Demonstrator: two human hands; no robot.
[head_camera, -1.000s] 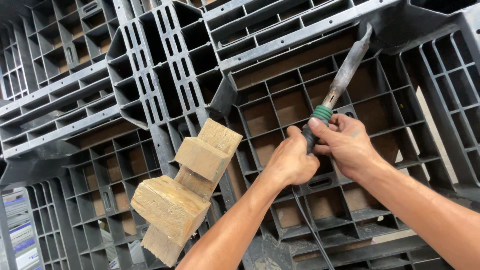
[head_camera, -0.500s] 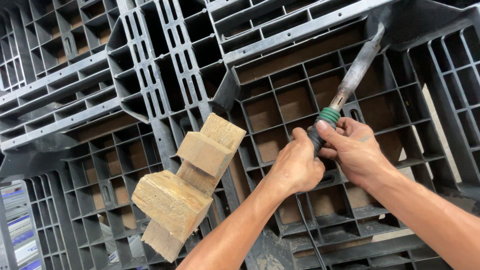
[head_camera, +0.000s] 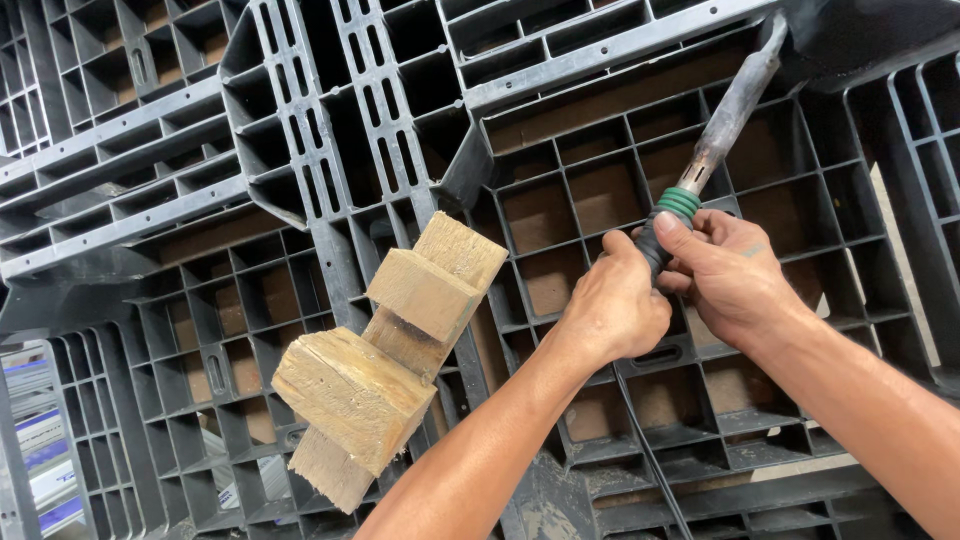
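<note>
Both my hands grip the dark handle of a soldering iron (head_camera: 700, 170) with a green collar and a long grey metal shaft. My left hand (head_camera: 612, 308) wraps the lower handle; my right hand (head_camera: 728, 275) closes over it just beside, thumb near the green collar. The shaft points up and right, its tip reaching the upper edge of a dark grey plastic pallet (head_camera: 560, 80) with a grid of square cells. A thin black cord (head_camera: 650, 455) drops from the handle.
A block of rough wooden pieces (head_camera: 385, 355) nailed together leans against the pallet at lower centre, left of my left forearm. More grey pallets (head_camera: 110, 180) lie at the left. Blue and white items (head_camera: 40, 470) show at the lower left edge.
The view has shifted slightly and closer; both hands stay on the handle, and the iron's tip has edged up and right along the pallet's upper edge.
</note>
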